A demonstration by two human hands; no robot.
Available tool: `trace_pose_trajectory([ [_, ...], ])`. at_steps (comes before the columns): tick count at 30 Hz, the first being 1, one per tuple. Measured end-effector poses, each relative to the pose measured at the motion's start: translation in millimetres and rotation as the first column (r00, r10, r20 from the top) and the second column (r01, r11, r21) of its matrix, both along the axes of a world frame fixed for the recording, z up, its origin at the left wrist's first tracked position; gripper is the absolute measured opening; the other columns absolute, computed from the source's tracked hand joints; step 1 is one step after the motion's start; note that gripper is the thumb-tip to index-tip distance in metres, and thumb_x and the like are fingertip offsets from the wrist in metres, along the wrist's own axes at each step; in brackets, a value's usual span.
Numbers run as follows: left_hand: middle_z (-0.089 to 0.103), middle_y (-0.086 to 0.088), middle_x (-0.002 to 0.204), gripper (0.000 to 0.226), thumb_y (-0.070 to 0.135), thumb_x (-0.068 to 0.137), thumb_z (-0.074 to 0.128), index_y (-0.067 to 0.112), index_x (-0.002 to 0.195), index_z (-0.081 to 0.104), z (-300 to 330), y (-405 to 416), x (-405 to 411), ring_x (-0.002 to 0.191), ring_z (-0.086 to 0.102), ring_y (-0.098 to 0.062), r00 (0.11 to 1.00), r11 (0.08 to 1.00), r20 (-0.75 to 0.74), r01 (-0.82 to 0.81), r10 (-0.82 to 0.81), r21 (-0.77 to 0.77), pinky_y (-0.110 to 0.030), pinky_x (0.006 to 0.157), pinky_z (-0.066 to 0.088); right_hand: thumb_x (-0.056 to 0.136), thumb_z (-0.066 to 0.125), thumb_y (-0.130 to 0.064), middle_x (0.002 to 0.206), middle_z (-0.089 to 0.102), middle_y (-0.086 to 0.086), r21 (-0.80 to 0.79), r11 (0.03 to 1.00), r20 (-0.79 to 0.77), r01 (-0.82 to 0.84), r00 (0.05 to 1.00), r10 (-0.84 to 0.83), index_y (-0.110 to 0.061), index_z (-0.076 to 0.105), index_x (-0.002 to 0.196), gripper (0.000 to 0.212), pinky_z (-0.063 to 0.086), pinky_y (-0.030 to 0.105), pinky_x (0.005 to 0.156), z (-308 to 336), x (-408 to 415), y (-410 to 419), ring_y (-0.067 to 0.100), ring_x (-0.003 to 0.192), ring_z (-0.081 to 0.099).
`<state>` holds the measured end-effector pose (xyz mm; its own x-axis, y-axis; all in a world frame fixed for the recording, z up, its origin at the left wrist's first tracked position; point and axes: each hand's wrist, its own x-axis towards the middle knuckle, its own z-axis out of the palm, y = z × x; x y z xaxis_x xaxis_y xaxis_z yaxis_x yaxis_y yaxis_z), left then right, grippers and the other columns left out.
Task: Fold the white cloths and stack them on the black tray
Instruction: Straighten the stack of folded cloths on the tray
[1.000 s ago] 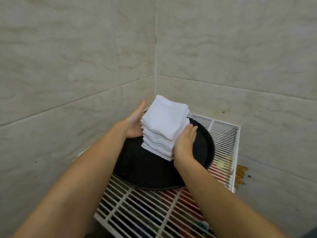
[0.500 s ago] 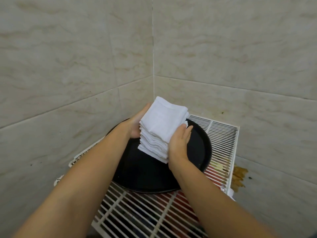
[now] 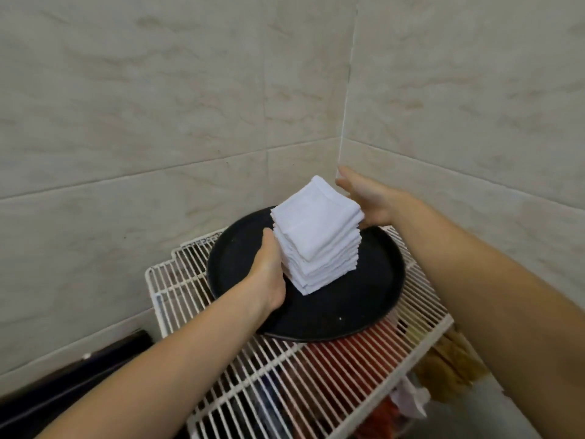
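Shifted view and hands: both now flank the stack of white cloths from new sides, squaring it on the black tray.

Compared with a second ago, the left hand has come to the stack's near-left side, fingers straight and pressed flat against it, while the right hand reaches round the far-right side, grip spread and palm to the cloth (neither hand pinches anything). The stack stands toward the tray's far edge, slightly skewed; the tray sits at the wire rack's far corner. Folding looks finished, so this is likely final tidying.
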<state>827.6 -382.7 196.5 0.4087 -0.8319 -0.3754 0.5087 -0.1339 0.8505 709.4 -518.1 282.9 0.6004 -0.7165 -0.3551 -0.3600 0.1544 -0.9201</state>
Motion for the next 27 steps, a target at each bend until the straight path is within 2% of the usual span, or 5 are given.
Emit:
trace_pose_trajectory([
  [4,0.066,-0.01,0.122,0.059,0.061,0.091,0.039,0.016,0.12,0.063,12.8,-15.5,-4.0,0.109,0.063,-0.029,0.996,1.0,-0.086,0.001,-0.002,-0.015,-0.037,0.086,0.052,0.087,0.046,-0.063,0.103,0.067,0.007,0.04,0.97,0.011,-0.241,0.971,0.24,-0.022,0.065,0.091,0.046,0.044,0.033,0.081,-19.3,10.7,-8.7,0.021,0.091,0.062],
  [9,0.062,-0.009,0.125,0.057,0.049,0.082,0.059,0.02,0.131,0.057,23.1,-28.1,-0.9,0.114,0.06,-0.03,0.983,1.0,-0.185,-0.006,0.002,-0.023,-0.043,0.099,0.044,0.087,0.035,-0.072,0.115,0.069,0.01,0.119,0.957,0.082,-0.265,0.963,0.256,-0.019,0.063,0.117,0.067,0.05,0.032,0.077,-37.7,9.5,-13.3,0.026,0.104,0.064],
  [13,0.058,-0.007,0.119,0.033,0.032,0.077,0.059,0.021,0.108,0.056,38.8,-29.4,-7.5,0.107,0.056,-0.027,0.977,0.997,-0.2,0.065,-0.073,-0.045,-0.036,0.103,0.04,0.09,0.031,-0.068,0.099,0.07,0.006,0.144,0.951,0.131,-0.273,0.958,0.256,-0.02,0.062,0.114,0.062,0.051,0.031,0.074,-41.3,11.0,-16.2,0.021,0.09,0.065],
  [23,0.068,-0.011,0.073,0.021,0.025,0.062,0.058,0.006,0.06,0.066,63.3,-6.6,-34.7,0.069,0.067,-0.025,0.993,0.991,-0.033,0.118,-0.117,0.059,-0.033,0.072,0.053,0.091,0.035,-0.066,0.114,0.069,0.013,0.126,0.933,0.125,-0.337,0.938,0.322,-0.012,0.063,0.12,0.067,0.053,0.04,0.091,-41.8,10.2,-9.0,0.028,0.102,0.067],
  [27,0.071,-0.013,0.107,0.045,0.043,0.085,0.046,0.008,0.099,0.07,40.7,2.1,-29.4,0.097,0.068,-0.029,0.995,0.999,-0.093,-0.04,0.039,-0.004,-0.038,0.081,0.055,0.095,0.028,-0.059,0.127,0.06,0.008,0.132,0.928,0.141,-0.348,0.933,0.33,-0.022,0.057,0.124,0.056,0.051,0.037,0.085,-48.4,-11.3,-13.6,0.024,0.106,0.062],
])
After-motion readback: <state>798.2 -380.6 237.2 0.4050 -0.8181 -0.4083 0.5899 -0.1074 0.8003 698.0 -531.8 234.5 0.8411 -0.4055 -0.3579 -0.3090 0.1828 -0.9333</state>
